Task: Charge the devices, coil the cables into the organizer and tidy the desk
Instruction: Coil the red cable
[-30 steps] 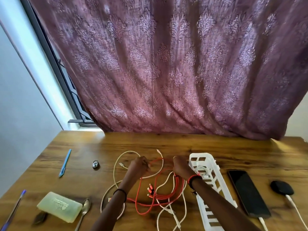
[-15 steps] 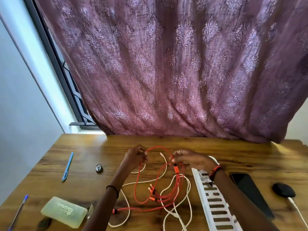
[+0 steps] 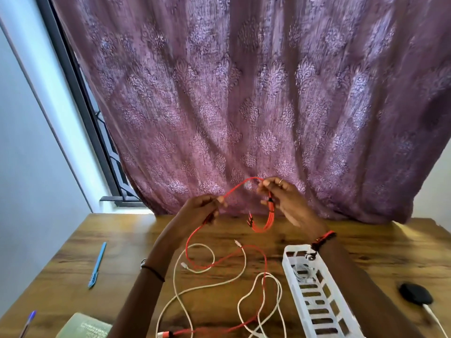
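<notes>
Both my hands are raised above the wooden desk [image 3: 244, 230] with a red multi-plug cable [image 3: 234, 190] stretched between them. My left hand [image 3: 202, 211] pinches the cable's cord. My right hand [image 3: 285, 201] grips the cable near its splitter, and the short plug ends hang below it in a loop. The rest of the red cable trails down onto the desk, tangled with a white cable [image 3: 210, 286]. A white slotted organizer [image 3: 314, 296] lies to the right with a white cable coiled inside.
A blue pen [image 3: 97, 264] lies at the left, another pen [image 3: 28, 323] at the bottom left beside a pale green case [image 3: 84, 326]. A black round device [image 3: 416, 295] with a white cable sits at the right edge. A purple curtain hangs behind the desk.
Both hands have lifted the red cable up off the desk, away from the white cable, and the view has shifted closer. The white cable stays on the desk.
</notes>
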